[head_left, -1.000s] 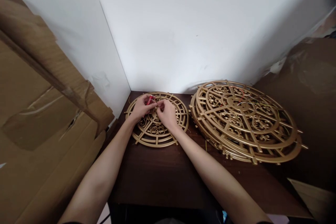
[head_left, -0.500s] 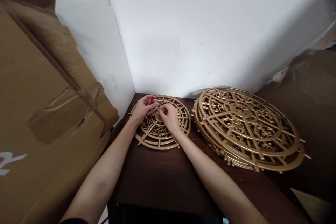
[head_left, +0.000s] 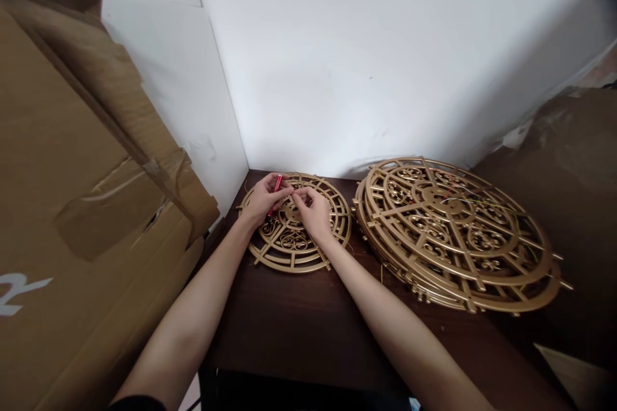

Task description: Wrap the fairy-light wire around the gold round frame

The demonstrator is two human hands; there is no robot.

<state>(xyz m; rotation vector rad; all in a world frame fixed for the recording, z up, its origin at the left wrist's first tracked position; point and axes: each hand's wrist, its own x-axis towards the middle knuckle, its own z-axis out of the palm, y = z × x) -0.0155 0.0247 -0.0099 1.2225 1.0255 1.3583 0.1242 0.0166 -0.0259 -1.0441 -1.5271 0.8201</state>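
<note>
A round gold openwork frame (head_left: 292,263) with scroll ornaments lies flat on the dark brown table (head_left: 289,321). Over its upper left part, my left hand (head_left: 263,199) is closed around a slim red pen-like tool (head_left: 277,183), which stands tilted between the fingers. My right hand (head_left: 314,210) is over the middle of the same frame, thumb and forefinger pinched close to the left fingertips. Whatever the right fingers pinch is too small to make out.
Several more gold round frames (head_left: 453,257) are stacked at the right, with thin red and yellow wires on top. A large cardboard box (head_left: 110,160) stands at the left. Behind the table rises a white wall (head_left: 337,64). Brown covering (head_left: 569,160) borders the right side.
My right hand's fingertips have come up against the left fingertips, closing the small gap between them. The red tool stays in my left hand, and the frames have not moved.
</note>
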